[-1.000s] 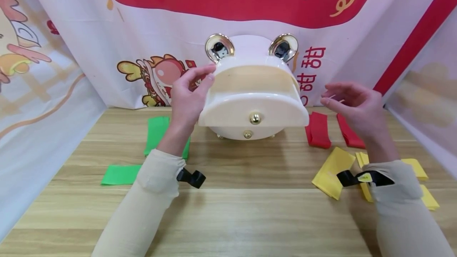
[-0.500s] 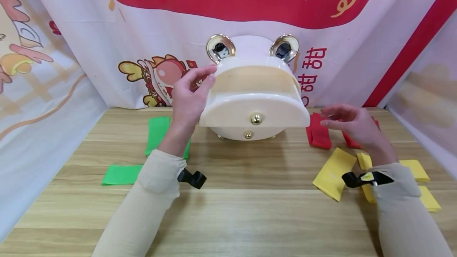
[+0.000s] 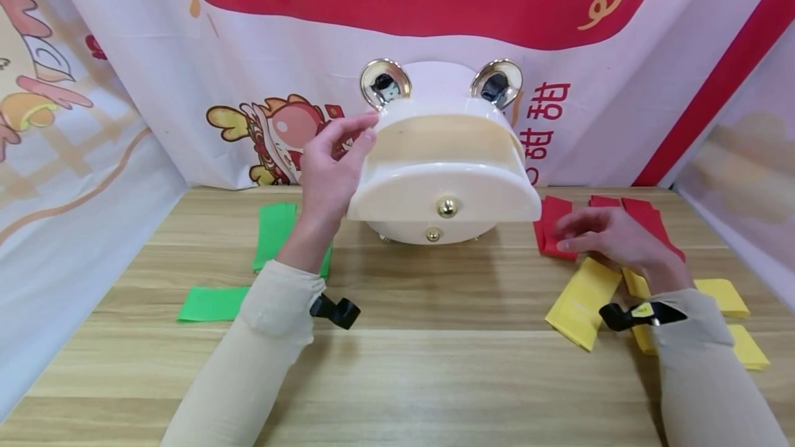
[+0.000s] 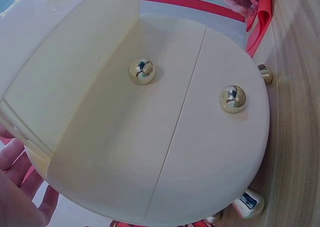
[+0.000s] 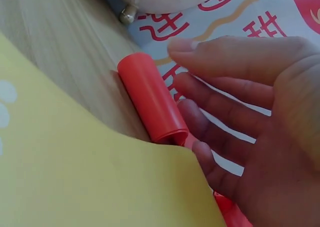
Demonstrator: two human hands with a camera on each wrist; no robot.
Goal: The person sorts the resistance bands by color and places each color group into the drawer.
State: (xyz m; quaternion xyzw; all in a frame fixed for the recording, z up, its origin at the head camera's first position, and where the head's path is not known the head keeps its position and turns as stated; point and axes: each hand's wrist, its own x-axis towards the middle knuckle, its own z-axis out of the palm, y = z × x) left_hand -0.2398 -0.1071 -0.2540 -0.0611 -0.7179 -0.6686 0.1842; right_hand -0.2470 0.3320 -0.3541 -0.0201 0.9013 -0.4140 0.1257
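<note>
A glossy white frog-shaped box point(image 3: 444, 192) with gold-rimmed eyes and gold ball knobs stands at the back of the table. Its rounded front panel point(image 3: 397, 195) juts out, with a cream surface behind. My left hand point(image 3: 332, 174) rests at the box's left side, thumb and fingertips by its edge; the left wrist view shows relaxed fingers point(image 4: 20, 167) there. To the right, my right hand point(image 3: 605, 236) hovers over folded red strips point(image 3: 551, 226), fingers loosely bent and holding nothing. In the right wrist view, one red strip point(image 5: 152, 97) curls beside those fingers.
Several folded yellow strips point(image 3: 582, 305) lie in front of the red ones, at the right. Green strips point(image 3: 273, 233) lie on the left, partly behind the left forearm. Printed cloth point(image 3: 279, 40) hangs close behind the box and along both sides of the wood-grain table point(image 3: 435, 378).
My right hand has come down from beside the box toward the table, over the red strips, uncovering more of them at the back. My left hand and the box stay put.
</note>
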